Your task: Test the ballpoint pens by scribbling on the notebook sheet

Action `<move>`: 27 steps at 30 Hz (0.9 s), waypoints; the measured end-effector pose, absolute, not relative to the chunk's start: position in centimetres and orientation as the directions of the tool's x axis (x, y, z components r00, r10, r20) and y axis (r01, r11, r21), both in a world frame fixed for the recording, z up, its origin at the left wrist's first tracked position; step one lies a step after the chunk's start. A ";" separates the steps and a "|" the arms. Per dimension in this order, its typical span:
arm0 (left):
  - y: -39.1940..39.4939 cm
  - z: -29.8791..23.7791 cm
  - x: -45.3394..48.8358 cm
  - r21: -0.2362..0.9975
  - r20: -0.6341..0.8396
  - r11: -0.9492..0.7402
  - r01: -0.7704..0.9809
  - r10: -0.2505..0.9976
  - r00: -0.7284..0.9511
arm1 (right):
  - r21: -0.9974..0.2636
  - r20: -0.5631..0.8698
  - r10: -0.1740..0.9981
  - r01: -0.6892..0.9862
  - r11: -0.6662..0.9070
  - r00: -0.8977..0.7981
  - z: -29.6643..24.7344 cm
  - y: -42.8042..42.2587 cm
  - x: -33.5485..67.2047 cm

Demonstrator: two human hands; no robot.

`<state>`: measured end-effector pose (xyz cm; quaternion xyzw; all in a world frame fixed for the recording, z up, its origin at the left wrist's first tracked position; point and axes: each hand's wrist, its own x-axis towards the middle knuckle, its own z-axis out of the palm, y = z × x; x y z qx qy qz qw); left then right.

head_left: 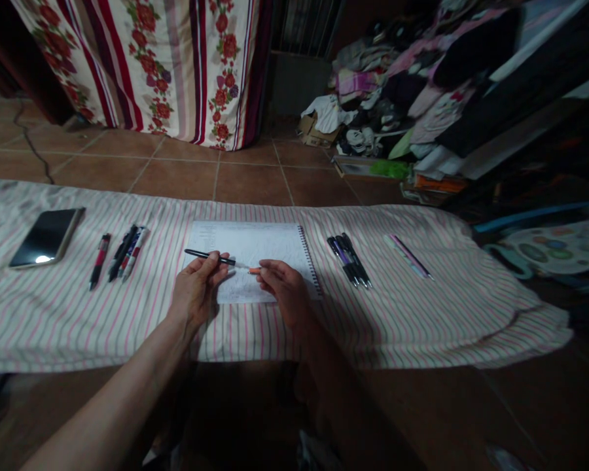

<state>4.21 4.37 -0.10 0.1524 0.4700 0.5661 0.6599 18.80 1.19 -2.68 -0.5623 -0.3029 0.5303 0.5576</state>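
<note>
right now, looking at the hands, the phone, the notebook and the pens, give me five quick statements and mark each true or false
1. The left hand, over the notebook, holds a black pen. True.
2. Only one hand is holding something. False: the right hand pinches a small orange piece.
3. A phone lies on the striped cloth, left of the notebook. True.
4. The notebook is bound along its left edge. False: its coil runs down the right edge.
5. All the loose pens lie left of the notebook. False: several dark pens lie to its right.
</note>
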 end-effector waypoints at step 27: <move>4.2 -0.1 4.5 0.713 -0.471 0.335 -0.616 0.880 -0.067 | -0.993 -0.095 0.951 0.042 -0.112 0.296 -4.2 2.2 21.9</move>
